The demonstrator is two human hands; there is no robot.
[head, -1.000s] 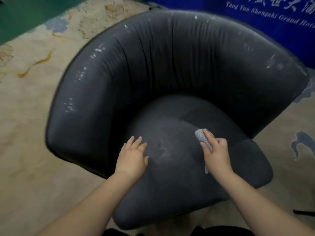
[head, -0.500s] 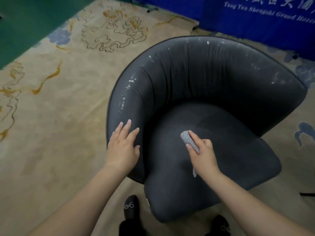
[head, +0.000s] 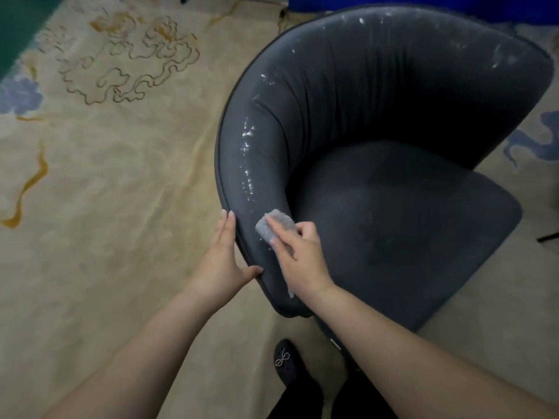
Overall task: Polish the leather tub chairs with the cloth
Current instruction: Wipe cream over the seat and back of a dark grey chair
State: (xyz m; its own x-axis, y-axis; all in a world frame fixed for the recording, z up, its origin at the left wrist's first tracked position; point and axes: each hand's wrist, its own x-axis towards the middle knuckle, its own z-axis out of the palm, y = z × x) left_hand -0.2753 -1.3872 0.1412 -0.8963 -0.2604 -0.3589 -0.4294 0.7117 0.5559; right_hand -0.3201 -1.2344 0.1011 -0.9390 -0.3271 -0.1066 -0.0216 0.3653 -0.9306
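Over on the left lay the beige patterned carpet (head: 121, 182), and against it the person's left hand (head: 222, 261) was flat and open, fingers straight along the outer face of the near arm of the dark grey leather tub chair (head: 378, 164), thumb hooked under its rim. That looked a sensible brace: I judged the chair might shift under rubbing, so the steadying hand was best kept close to where the pressure fell.

Just to the right, the right hand (head: 298, 255) gripped a small wadded grey cloth (head: 273, 226), fingers curled over it and pressing it onto the top of that same near arm, at the near end of a trail of white flecks (head: 248, 158) running up the roll of the arm toward the back. The two hands sat near each other with the rim between them.

To do this stroke well, I thought the cloth should travel away along the flecked line in short overlapping passes, following the curve, with the pad kept flat, not bunched. More pale specks showed on the far top edge (head: 372, 22). The seat cushion (head: 402, 231) to the right looked dull and faintly smeared.
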